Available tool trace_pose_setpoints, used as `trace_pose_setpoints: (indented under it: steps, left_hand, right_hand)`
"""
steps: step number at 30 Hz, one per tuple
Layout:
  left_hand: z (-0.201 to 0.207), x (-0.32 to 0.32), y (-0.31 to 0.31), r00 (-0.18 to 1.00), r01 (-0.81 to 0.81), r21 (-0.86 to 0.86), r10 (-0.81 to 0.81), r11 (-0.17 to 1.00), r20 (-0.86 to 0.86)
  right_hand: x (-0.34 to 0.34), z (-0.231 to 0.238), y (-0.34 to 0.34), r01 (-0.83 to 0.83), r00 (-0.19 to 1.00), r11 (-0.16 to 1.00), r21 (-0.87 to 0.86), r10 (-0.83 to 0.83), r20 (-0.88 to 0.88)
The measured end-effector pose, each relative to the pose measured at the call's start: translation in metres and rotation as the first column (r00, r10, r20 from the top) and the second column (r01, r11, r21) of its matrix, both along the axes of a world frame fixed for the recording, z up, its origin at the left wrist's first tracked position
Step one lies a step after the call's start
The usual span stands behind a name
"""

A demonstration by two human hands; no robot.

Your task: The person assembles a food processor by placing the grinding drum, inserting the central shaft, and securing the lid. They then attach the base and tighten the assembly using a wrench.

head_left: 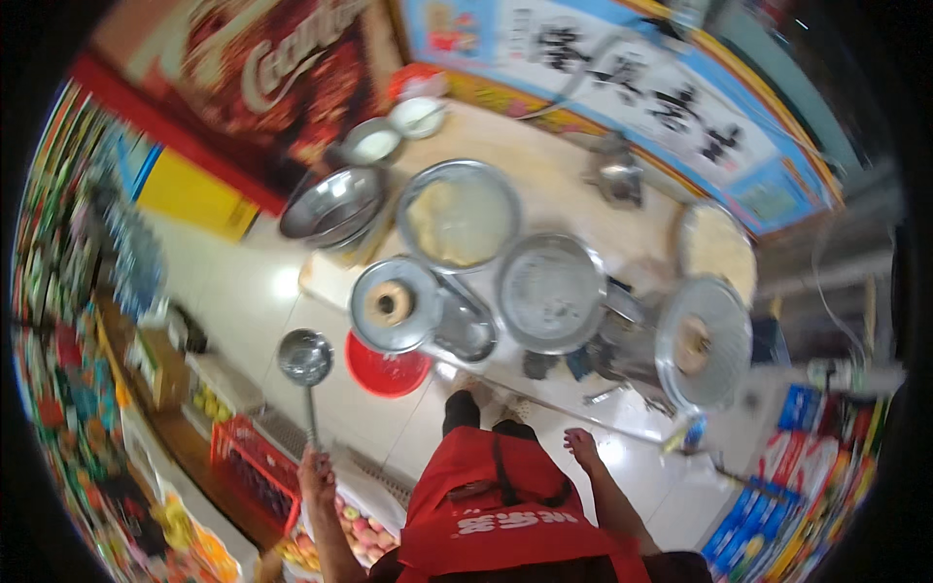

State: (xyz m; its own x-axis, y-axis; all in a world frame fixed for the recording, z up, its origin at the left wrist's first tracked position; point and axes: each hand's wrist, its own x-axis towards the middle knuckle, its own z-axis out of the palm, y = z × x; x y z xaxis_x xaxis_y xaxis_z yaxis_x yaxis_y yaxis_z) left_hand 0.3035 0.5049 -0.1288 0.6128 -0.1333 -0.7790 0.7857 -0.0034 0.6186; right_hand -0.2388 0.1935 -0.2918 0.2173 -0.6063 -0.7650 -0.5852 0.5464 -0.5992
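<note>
My left hand [316, 477] is closed around the handle of a long metal ladle [305, 358], whose round bowl points away from me over the floor. Whether that bowl is perforated is too blurred to tell. Beside my red apron, my right hand [581, 447] hangs with loosely bent fingers and nothing in it. Ahead of me is a pale worktop [573, 175]. On it sits a wide metal basin [459, 214] with pale yellowish contents. Nearer stands a metal pot with a lid [400, 338] and round wooden knob. A shallow round metal pan [551, 293] is to its right.
A red plastic basin [387, 366] is low down by the lidded pot. Another lidded metal pot [721, 342] stands at the right. Metal bowls [335, 204] are stacked at the left. Fruit boxes, a red crate [255, 466] and shelves line my left; packaged goods [768, 525] fill the right.
</note>
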Motion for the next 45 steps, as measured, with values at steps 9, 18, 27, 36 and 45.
trace_pose_setpoints:
  steps: [9,18,27,36,45]
  left_hand:
    - [0.119,0.01,-0.191,0.917,0.385,-0.437,-0.389,0.813,0.084]
    - [0.209,-0.11,-0.403,0.556,0.786,-0.467,-0.794,0.405,0.247]
    - [0.244,-0.218,-0.475,0.155,0.959,-0.281,-0.888,0.03,0.433]
    - [0.258,-0.218,-0.472,-0.077,0.983,-0.111,-0.868,-0.149,0.49]
    - [0.285,-0.175,-0.462,-0.137,0.99,0.106,-0.795,-0.092,0.591]
  right_hand:
    - [-0.055,-0.016,0.046,0.368,0.925,0.926,-0.086,-0.374,-0.062]
    - [-0.087,0.001,0.134,0.724,0.689,0.69,-0.017,-0.724,-0.044]
    - [-0.075,0.002,0.219,0.924,0.381,0.379,0.047,-0.909,-0.168]
    - [-0.046,0.0,0.238,0.919,0.395,0.395,0.022,-0.918,-0.035]
    - [-0.046,0.005,0.193,0.893,0.448,0.45,-0.026,-0.892,-0.05]
